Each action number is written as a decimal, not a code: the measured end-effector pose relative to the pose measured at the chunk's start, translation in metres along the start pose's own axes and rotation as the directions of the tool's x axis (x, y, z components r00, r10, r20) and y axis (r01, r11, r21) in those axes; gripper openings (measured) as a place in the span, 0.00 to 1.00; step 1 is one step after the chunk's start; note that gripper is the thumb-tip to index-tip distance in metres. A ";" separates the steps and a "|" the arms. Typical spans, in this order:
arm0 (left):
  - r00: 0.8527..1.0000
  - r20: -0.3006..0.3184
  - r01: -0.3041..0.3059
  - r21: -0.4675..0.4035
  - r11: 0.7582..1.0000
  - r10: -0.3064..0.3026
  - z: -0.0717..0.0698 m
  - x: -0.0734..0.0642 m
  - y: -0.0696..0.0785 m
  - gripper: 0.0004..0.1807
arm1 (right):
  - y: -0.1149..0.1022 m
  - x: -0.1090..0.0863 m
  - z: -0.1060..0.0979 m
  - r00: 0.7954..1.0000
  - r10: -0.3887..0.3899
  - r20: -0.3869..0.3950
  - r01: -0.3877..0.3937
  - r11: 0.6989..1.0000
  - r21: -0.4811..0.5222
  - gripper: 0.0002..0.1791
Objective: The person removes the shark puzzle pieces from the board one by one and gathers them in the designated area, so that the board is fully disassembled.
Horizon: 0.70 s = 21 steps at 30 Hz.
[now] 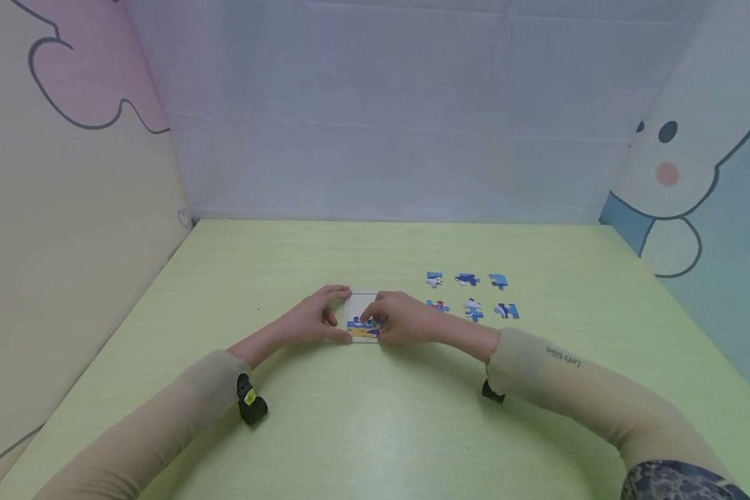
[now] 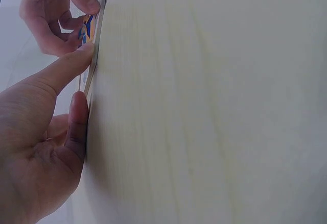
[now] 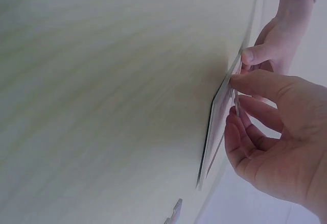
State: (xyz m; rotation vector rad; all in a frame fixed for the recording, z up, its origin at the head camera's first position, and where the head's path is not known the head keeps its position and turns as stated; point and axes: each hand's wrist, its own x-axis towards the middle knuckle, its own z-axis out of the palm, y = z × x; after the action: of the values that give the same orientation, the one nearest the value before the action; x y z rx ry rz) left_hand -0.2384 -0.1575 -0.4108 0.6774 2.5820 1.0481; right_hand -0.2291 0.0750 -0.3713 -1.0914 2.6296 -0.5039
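A small white-bordered puzzle tray [image 1: 362, 298] lies flat on the table, with blue and yellow jigsaw pieces [image 1: 358, 329] joined along its near part. My left hand [image 1: 317, 318] holds the tray's left side, thumb at the near corner and index finger at the far one. Over the tray's right part, my right hand [image 1: 406, 317] bends its fingers down onto the picture. In the right wrist view it pinches a thin puzzle piece [image 3: 236, 104] just at the tray's surface; the piece's printed face is hidden there.
Several loose puzzle pieces [image 1: 467, 279] lie in two rows to the right of the tray, one partly behind my right wrist. The light yellow-green table [image 1: 375, 417] meets a pale curtain [image 1: 375, 125] at the back and printed panels at both sides.
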 end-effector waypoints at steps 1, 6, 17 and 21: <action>1.000 -0.001 0.000 -0.002 1.000 0.000 0.000 0.000 0.000 0.50 | 0.000 0.000 0.000 1.000 0.009 -0.002 -0.009 1.000 -0.002 0.22; 1.000 0.000 0.001 0.000 1.000 -0.001 0.000 0.000 0.000 0.50 | -0.002 -0.005 0.002 0.999 0.034 -0.038 -0.034 0.999 0.005 0.23; 1.000 0.001 0.010 0.015 1.000 -0.010 0.001 0.000 0.001 0.50 | 0.003 -0.030 0.004 0.994 -0.004 -0.107 0.007 0.999 0.036 0.22; 1.000 0.004 0.020 0.015 1.000 -0.020 0.001 -0.001 0.003 0.50 | 0.005 -0.040 0.004 0.996 0.036 -0.085 -0.032 0.998 0.046 0.22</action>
State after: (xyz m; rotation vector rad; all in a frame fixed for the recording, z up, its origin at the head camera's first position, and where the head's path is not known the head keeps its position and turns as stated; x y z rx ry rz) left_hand -0.2363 -0.1561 -0.4091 0.6558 2.5908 1.0211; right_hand -0.2033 0.1058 -0.3727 -1.0321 2.6920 -0.6124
